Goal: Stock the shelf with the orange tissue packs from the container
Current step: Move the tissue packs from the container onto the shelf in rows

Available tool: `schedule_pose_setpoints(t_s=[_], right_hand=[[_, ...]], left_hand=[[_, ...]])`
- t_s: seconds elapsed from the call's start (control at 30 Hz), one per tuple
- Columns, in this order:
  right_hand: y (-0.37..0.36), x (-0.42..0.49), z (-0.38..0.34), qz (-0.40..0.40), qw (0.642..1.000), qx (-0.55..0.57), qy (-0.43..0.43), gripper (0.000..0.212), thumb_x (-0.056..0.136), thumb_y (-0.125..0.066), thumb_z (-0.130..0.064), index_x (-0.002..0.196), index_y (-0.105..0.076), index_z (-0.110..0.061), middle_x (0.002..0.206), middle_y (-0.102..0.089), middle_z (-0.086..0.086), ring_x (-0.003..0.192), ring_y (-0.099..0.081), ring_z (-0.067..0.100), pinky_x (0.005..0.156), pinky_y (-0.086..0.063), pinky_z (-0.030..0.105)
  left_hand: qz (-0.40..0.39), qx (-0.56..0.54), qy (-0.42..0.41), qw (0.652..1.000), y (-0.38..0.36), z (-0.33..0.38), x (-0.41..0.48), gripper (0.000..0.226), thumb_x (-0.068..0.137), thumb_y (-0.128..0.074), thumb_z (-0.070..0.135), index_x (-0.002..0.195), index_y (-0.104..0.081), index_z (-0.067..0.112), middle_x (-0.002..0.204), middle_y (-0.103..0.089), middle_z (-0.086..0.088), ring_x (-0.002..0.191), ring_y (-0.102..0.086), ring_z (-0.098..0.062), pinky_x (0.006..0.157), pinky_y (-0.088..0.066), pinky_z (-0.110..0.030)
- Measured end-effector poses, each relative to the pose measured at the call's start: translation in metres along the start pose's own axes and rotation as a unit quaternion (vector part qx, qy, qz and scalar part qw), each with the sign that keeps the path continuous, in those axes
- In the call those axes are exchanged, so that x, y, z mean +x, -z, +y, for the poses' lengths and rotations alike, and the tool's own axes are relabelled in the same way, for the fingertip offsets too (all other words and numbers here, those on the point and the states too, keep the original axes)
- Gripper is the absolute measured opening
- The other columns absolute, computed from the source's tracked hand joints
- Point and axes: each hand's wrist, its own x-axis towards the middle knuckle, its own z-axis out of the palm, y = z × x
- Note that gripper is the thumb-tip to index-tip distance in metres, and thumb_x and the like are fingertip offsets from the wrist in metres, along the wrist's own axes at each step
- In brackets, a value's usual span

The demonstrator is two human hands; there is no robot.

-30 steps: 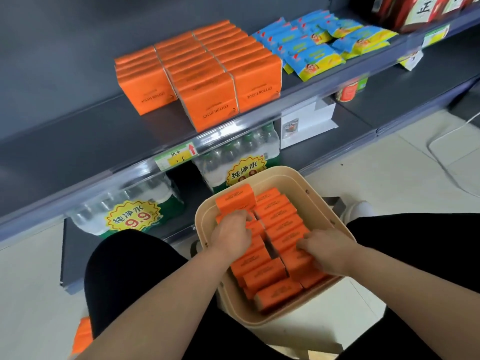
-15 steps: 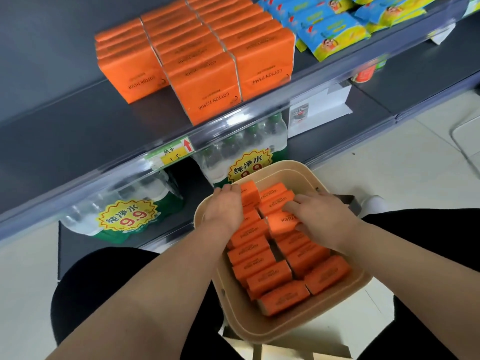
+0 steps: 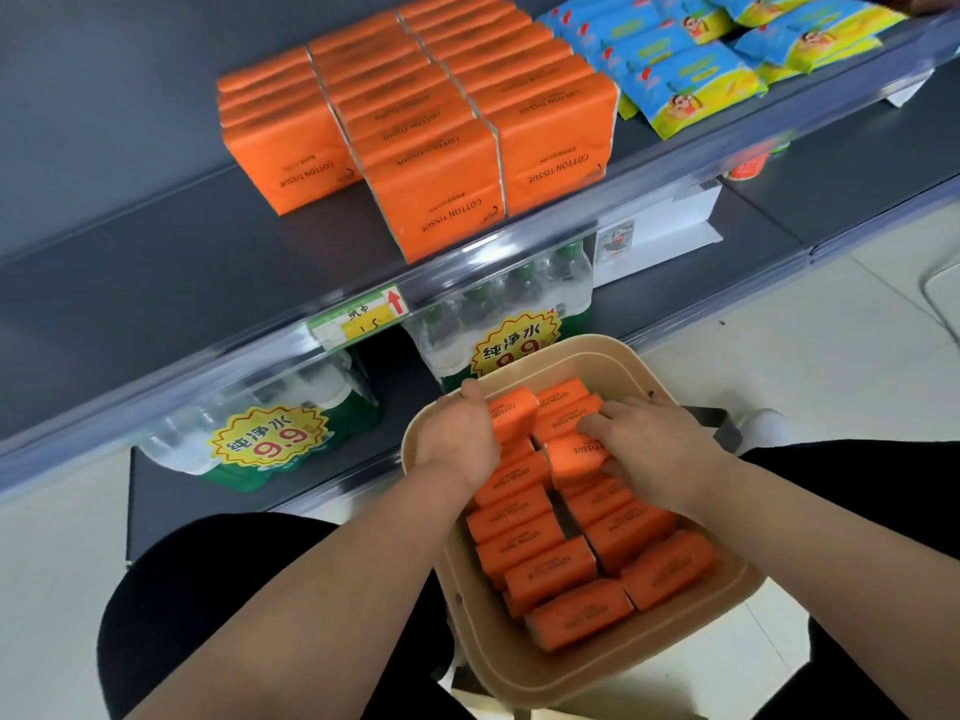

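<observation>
Person, head view. Both forearms (image 3: 322, 579) are bare to the wrist, as are the left hand (image 3: 457, 441) and the right hand (image 3: 652, 449). Plain black trousers (image 3: 218, 589) cover both legs, without visible markings. One white shoe (image 3: 763, 426) shows beside the right leg.

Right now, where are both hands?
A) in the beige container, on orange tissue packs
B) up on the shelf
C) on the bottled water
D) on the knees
A: the left hand and right hand both reach into the container, each gripping orange tissue packs at its far end.
</observation>
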Motion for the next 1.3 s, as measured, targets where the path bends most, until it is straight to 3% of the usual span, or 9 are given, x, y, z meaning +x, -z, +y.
schedule_pose_setpoints(t_s=[0.13,0.27,0.47,0.63,0.77,0.97,1.13,1.3], right_hand=[[0.017,-0.003,-0.009,0.006,1.000,-0.018,0.004,0.037,0.090,-0.052,-0.029,0.126,-0.046,-0.029,0.116,-0.055,-0.005,0.112,-0.053,0.020,0.092,-0.043,0.037],[0.045,-0.008,-0.023,0.035,0.999,-0.031,-0.007,0.039,0.089,-0.051,-0.029,0.127,-0.045,-0.033,0.126,-0.052,-0.008,0.118,-0.050,0.017,0.091,-0.043,0.034],[0.096,-0.016,-0.053,0.089,0.995,-0.038,-0.014,0.042,0.089,-0.055,-0.035,0.130,-0.045,-0.032,0.121,-0.053,-0.008,0.118,-0.049,0.016,0.094,-0.040,0.034],[0.137,-0.006,-0.074,0.138,0.989,-0.040,0.015,0.040,0.087,-0.058,-0.031,0.126,-0.049,-0.029,0.117,-0.056,-0.005,0.114,-0.052,0.019,0.090,-0.039,0.035],[0.160,0.016,-0.092,0.157,0.986,-0.036,0.035,0.042,0.087,-0.058,-0.030,0.127,-0.049,-0.029,0.120,-0.054,-0.004,0.116,-0.051,0.021,0.090,-0.040,0.036],[0.179,0.059,-0.111,0.197,0.977,-0.038,0.068,0.044,0.088,-0.059,-0.030,0.130,-0.048,-0.028,0.121,-0.048,-0.001,0.119,-0.047,0.021,0.090,-0.040,0.035],[0.194,0.094,-0.117,0.201,0.975,-0.031,0.093,0.042,0.088,-0.060,-0.029,0.128,-0.047,-0.025,0.129,-0.046,-0.001,0.118,-0.048,0.021,0.087,-0.044,0.035],[0.204,0.126,-0.120,0.185,0.977,-0.003,0.109,0.043,0.090,-0.060,-0.027,0.130,-0.047,-0.023,0.124,-0.048,-0.001,0.116,-0.049,0.021,0.088,-0.047,0.037]], left_hand=[[0.008,-0.004,-0.048,0.999,0.020,-0.015,-0.021,0.035,0.087,-0.056,0.017,0.122,-0.050,0.015,0.115,-0.052,-0.006,0.107,-0.048,-0.024,0.082,-0.048,-0.036],[0.058,0.015,-0.040,0.997,0.056,-0.032,-0.042,0.032,0.088,-0.055,0.022,0.119,-0.052,0.017,0.112,-0.053,-0.004,0.105,-0.047,-0.024,0.084,-0.047,-0.039],[0.149,-0.016,-0.001,0.989,0.126,-0.055,-0.065,0.031,0.085,-0.058,0.022,0.115,-0.055,0.016,0.114,-0.062,-0.009,0.109,-0.052,-0.031,0.088,-0.046,-0.040],[0.210,-0.082,0.040,0.974,0.180,-0.083,-0.063,0.045,0.086,-0.056,0.017,0.130,-0.046,0.020,0.115,-0.062,-0.012,0.108,-0.053,-0.033,0.083,-0.044,-0.038],[0.200,-0.090,0.050,0.974,0.208,-0.109,-0.044,0.046,0.084,-0.053,0.011,0.128,-0.048,0.023,0.113,-0.065,-0.011,0.107,-0.054,-0.033,0.081,-0.046,-0.038],[0.195,-0.033,0.072,0.978,0.238,-0.135,0.011,0.047,0.087,-0.054,0.017,0.132,-0.046,0.024,0.117,-0.061,-0.012,0.115,-0.046,-0.033,0.089,-0.043,-0.040],[0.182,0.027,0.053,0.981,0.250,-0.136,0.067,0.042,0.089,-0.055,0.022,0.129,-0.047,0.023,0.113,-0.062,-0.007,0.114,-0.045,-0.029,0.083,-0.040,-0.039],[0.163,0.030,0.021,0.986,0.253,-0.135,0.110,0.048,0.089,-0.061,0.029,0.134,-0.046,0.031,0.132,-0.052,-0.007,0.126,-0.037,-0.027,0.097,-0.036,-0.040]])
